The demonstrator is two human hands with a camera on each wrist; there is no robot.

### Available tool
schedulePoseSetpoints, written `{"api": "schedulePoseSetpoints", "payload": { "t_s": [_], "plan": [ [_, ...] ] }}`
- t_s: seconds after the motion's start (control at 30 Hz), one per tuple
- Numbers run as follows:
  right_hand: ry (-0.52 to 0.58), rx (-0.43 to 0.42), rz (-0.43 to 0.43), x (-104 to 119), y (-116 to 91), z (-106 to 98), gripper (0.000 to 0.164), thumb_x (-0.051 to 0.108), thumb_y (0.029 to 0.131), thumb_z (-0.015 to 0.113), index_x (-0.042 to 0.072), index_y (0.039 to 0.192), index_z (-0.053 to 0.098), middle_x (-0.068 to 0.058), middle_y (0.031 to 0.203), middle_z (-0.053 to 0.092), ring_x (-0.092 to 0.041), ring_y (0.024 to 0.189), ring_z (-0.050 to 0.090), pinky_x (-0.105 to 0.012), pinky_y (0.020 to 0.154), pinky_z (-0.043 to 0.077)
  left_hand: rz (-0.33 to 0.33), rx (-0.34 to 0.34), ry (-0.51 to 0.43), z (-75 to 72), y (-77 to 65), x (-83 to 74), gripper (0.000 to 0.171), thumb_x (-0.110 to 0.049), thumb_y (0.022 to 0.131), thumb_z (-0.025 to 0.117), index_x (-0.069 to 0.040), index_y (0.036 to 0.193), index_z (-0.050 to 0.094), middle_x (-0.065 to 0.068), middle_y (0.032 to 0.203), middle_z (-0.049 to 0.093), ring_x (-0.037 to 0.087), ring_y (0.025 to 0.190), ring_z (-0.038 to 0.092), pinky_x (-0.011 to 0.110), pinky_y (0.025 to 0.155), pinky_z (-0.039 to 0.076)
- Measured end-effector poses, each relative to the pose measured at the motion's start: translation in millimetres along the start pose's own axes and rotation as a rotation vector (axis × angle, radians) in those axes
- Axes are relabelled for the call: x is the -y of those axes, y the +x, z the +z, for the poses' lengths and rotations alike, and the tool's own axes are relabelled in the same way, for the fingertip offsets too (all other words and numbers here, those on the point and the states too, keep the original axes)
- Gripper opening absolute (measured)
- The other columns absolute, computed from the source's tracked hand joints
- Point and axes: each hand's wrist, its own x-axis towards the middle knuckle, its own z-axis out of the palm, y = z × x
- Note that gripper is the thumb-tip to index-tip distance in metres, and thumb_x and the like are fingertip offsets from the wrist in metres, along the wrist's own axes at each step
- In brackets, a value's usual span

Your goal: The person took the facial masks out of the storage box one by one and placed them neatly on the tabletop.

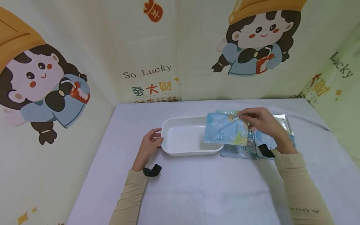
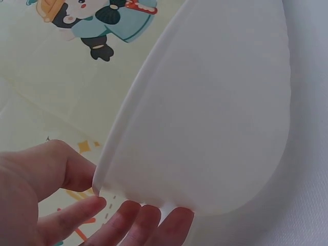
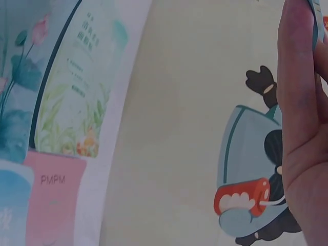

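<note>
A white rectangular tray point(image 1: 182, 132) with rounded corners sits on the table. My left hand point(image 1: 150, 142) holds its left end; in the left wrist view the thumb lies at the rim and the fingertips point(image 2: 177, 223) touch the outer wall. My right hand point(image 1: 260, 120) pinches a light-blue flat packet point(image 1: 223, 129) by its upper right corner. That packet overlaps the tray's right end in the head view. Beneath the right hand and wrist lie several more flat packets point(image 1: 237, 152), among them a pale green one point(image 3: 77, 82) and a pink one point(image 3: 54, 195).
A white cloth point(image 1: 202, 190) covers the table. Behind and to the left hang pale curtains point(image 1: 197, 84) printed with cartoon figures and lettering. A silver-edged packet point(image 1: 284, 122) lies at the right of the pile, partly hidden by the right hand.
</note>
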Motion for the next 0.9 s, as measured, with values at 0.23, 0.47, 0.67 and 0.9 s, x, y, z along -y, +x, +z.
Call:
{"api": "schedulePoseSetpoints", "payload": {
  "t_s": [0.23,0.47,0.67,0.9],
  "plan": [
    [0.004,0.059,0.008,-6.6,-10.9,-5.4,0.019,0.002,0.096,0.062,-0.002,0.112,0.07,-0.003,0.094,0.069,-0.016,0.064,0.062,-0.03,0.056,0.058,-0.002,-0.01,0.023,0.5,0.5,0.3,0.044,-0.017,0.094,0.064,-0.018,0.137,0.055,0.013,0.126,0.062,0.027,0.108,0.066,0.036,0.077,0.062],
    [0.013,0.127,0.029,-13.8,-18.1,-7.3,0.016,0.002,0.095,0.062,0.002,0.108,0.072,-0.006,0.101,0.067,-0.013,0.069,0.063,-0.034,0.055,0.059,0.002,-0.002,0.03,-3.2,2.8,0.4,0.045,-0.018,0.094,0.063,-0.017,0.139,0.054,0.013,0.127,0.061,0.027,0.109,0.065,0.037,0.079,0.061],
    [-0.017,0.129,0.026,-19.1,-26.4,-9.9,0.015,0.001,0.095,0.062,0.003,0.105,0.073,0.0,0.098,0.069,-0.012,0.067,0.064,-0.033,0.054,0.059,-0.002,0.008,0.018,-4.8,2.5,-2.5,0.046,-0.018,0.094,0.063,-0.016,0.14,0.054,0.015,0.128,0.061,0.029,0.11,0.064,0.04,0.081,0.061],
    [-0.03,0.148,0.034,-27.2,-37.2,-11.2,0.015,-0.001,0.094,0.062,0.0,0.105,0.073,0.0,0.091,0.072,-0.013,0.064,0.065,-0.032,0.053,0.058,-0.017,0.014,0.025,-3.3,3.0,-1.1,0.048,-0.021,0.095,0.063,-0.015,0.142,0.052,0.016,0.131,0.06,0.029,0.113,0.064,0.04,0.084,0.06]
  ]
}}
